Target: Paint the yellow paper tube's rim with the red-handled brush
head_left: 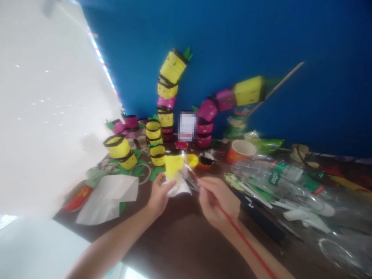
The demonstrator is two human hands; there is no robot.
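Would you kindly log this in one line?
left hand: holds yellow piece | right hand: holds red brush | beyond: small bowl

Observed left forearm (pixel 116 241) and right forearm (pixel 255 245) bare along the whole visible length, smooth in outline, broader toward the lower edge of the view and narrowing gradually to slim wrists. Recorded left grip (pixel 159 194) and right grip (pixel 223 196) as bare human hands, with slender fingers and softly rounded backs. Could not resolve nails, creases or small skin marks, owing to blur.
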